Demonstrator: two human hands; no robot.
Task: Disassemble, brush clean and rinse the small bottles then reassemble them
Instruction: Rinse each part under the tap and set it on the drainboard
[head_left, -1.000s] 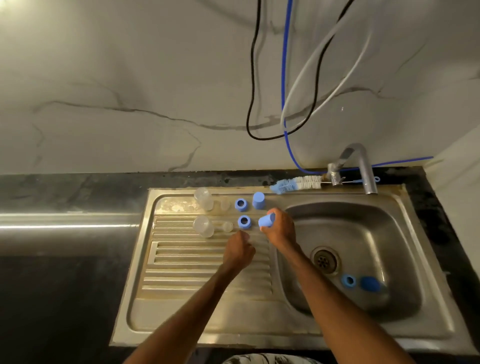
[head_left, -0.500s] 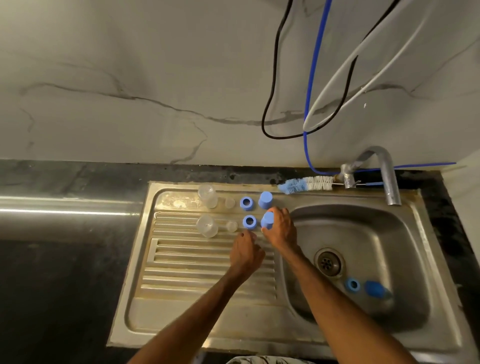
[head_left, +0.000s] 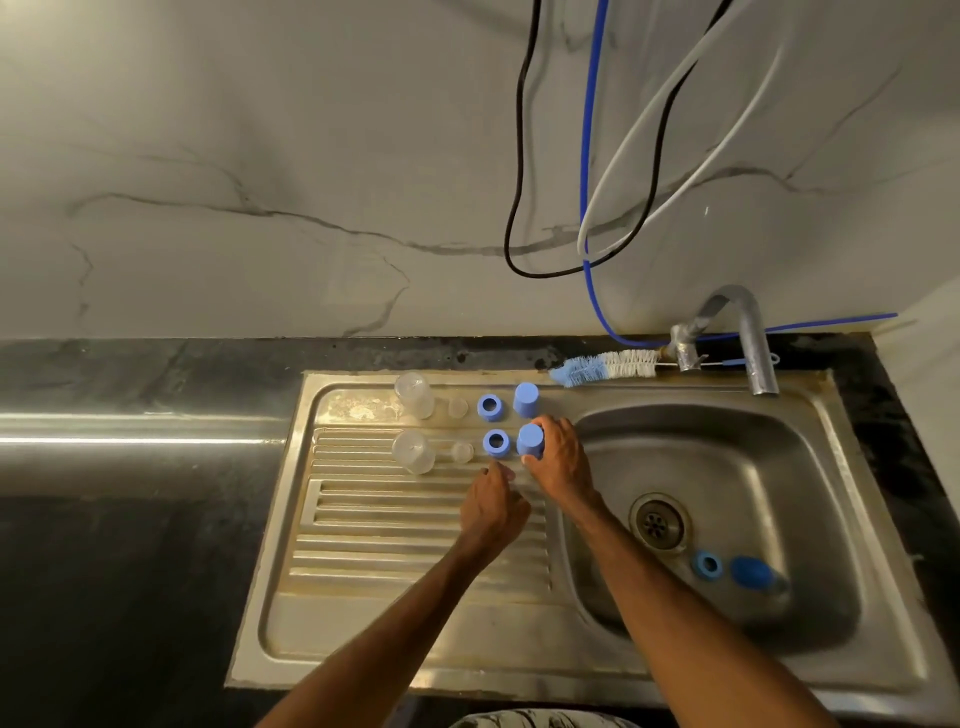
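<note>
Fingers of right hand (head_left: 558, 460) wrap blue cap (head_left: 530, 440), upright, centre frame, just right of blue ring (head_left: 496, 442); left hand (head_left: 493, 506) below ring, curled, contents unclear.

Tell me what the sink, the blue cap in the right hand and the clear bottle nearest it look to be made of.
The sink: stainless steel by its look, brushed grey metal with dull glare and pressed drain ribs, stained. The blue cap, gripped by the right hand: probably moulded plastic, matte, uniform colour. The clear bottle: translucent, faintly cloudy, likely plastic; glass cannot be ruled out.
</note>
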